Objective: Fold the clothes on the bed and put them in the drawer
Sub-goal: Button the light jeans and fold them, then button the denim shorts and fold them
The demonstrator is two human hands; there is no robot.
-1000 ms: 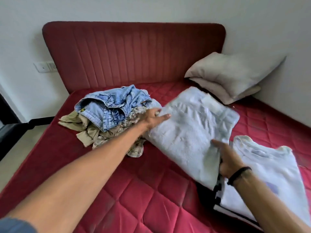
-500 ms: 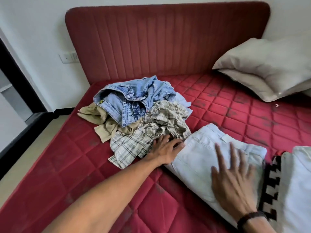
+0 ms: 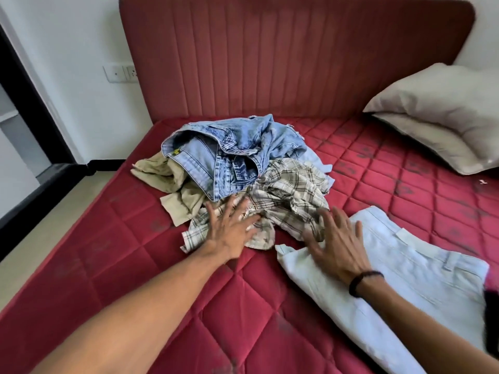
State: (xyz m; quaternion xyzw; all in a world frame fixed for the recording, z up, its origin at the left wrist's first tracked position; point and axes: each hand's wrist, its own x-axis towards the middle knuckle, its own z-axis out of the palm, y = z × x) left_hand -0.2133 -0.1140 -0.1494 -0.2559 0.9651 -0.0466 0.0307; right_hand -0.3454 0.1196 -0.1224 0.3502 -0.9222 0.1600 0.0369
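Note:
A heap of unfolded clothes lies mid-bed: blue denim (image 3: 232, 152) on top, a khaki garment (image 3: 172, 184) at its left, a beige plaid shirt (image 3: 289, 195) at the front. My left hand (image 3: 229, 228) lies flat with spread fingers on the plaid shirt's near edge. My right hand (image 3: 337, 241), fingers straight and blurred, hovers over the spot where the plaid shirt meets the folded white trousers (image 3: 405, 279). The trousers lie flat on the red quilted mattress (image 3: 135, 265) at the right. No drawer is in view.
A padded red headboard (image 3: 270, 58) backs the bed. Two grey pillows (image 3: 437, 114) are stacked at the far right. A dark patterned garment (image 3: 491, 314) peeks in at the right edge. Floor and a dark doorway (image 3: 24, 98) lie left of the bed.
The folded white trousers were set down on the mattress. My right hand slid off them toward the plaid shirt, and my left hand moved onto that shirt. The view shifted left.

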